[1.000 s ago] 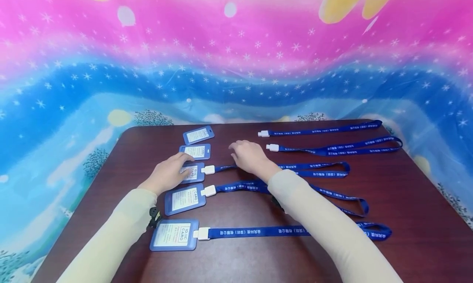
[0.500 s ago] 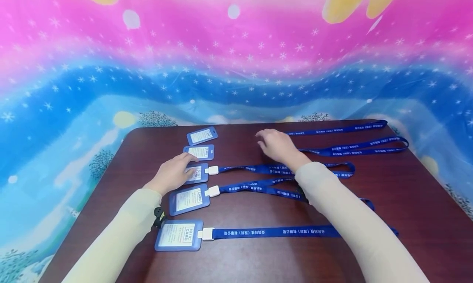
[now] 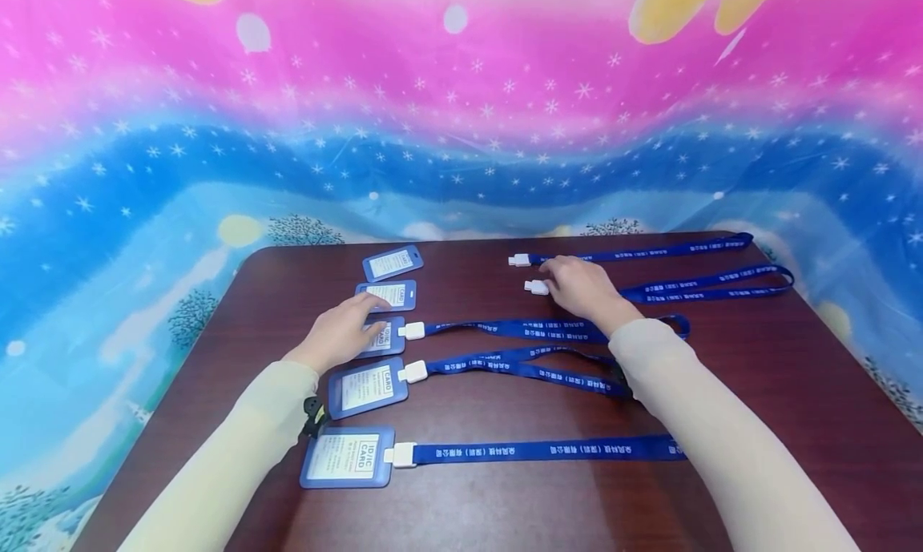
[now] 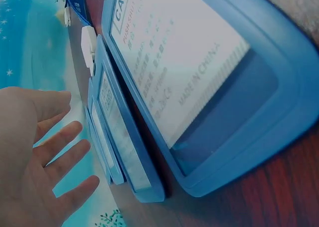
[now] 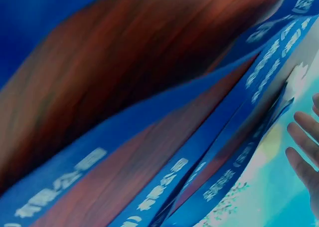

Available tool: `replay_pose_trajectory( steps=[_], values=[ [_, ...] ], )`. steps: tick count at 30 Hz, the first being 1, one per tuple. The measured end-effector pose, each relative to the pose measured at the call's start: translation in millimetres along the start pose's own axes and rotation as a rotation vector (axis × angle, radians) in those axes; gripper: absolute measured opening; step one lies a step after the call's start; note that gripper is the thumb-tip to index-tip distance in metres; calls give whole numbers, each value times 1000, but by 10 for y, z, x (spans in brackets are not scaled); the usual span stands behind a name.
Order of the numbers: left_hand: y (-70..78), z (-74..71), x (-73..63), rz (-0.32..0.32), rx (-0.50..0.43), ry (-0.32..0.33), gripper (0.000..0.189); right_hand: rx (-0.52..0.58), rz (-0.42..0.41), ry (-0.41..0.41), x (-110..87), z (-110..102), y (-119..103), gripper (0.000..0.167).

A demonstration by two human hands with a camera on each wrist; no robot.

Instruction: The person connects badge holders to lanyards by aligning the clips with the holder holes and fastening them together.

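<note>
My left hand (image 3: pixel 342 332) is over the middle badge holder (image 3: pixel 392 345), a blue frame with a white card. Its fingertips overlap the near edge of the badge holder behind (image 3: pixel 405 291). In the left wrist view this hand (image 4: pixel 30 152) has its fingers spread apart beside the row of holders, with nothing between them. My right hand (image 3: pixel 582 289) is right beside the white clip (image 3: pixel 536 288) of a blue lanyard (image 3: pixel 685 290), covering part of its strap. The fingers (image 5: pixel 301 157) in the right wrist view look loosely extended and apart.
Farther back lie a tilted badge holder (image 3: pixel 392 263) and a separate lanyard (image 3: pixel 649 251) with a white clip (image 3: pixel 519 259). Nearer, two badge holders (image 3: pixel 368 385) are joined to lanyards (image 3: pixel 483 451) running right. Behind the dark wood table (image 3: pixel 497 508) hangs a patterned cloth (image 3: pixel 461 159).
My right hand has moved right, from above the middle lanyard to beside the second-farthest one; the white clips it covered half a second ago show again. My left hand stays nearly in place.
</note>
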State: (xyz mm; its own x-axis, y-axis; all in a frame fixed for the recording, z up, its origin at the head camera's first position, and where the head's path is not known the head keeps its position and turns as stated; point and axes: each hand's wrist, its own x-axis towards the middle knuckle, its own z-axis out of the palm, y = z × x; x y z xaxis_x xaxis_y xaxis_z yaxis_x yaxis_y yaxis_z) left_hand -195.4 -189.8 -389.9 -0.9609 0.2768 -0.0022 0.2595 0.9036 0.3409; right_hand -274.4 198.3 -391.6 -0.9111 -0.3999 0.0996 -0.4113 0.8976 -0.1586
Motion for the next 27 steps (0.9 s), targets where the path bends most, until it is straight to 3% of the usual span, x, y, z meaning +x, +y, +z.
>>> replay_pose_trajectory(
  steps=[8,19,27],
  values=[
    [0,9,-2,2,-9,-6,37,22,39,-52,-53,68,60,35],
    [-9,-12,-18,-13,-9,-7,37,-13,2,-15,-18,110,-15,26],
    [-25,-17,-40,-11,-14,-9,36,8,18,-51,29,125,-90,26]
  ],
)
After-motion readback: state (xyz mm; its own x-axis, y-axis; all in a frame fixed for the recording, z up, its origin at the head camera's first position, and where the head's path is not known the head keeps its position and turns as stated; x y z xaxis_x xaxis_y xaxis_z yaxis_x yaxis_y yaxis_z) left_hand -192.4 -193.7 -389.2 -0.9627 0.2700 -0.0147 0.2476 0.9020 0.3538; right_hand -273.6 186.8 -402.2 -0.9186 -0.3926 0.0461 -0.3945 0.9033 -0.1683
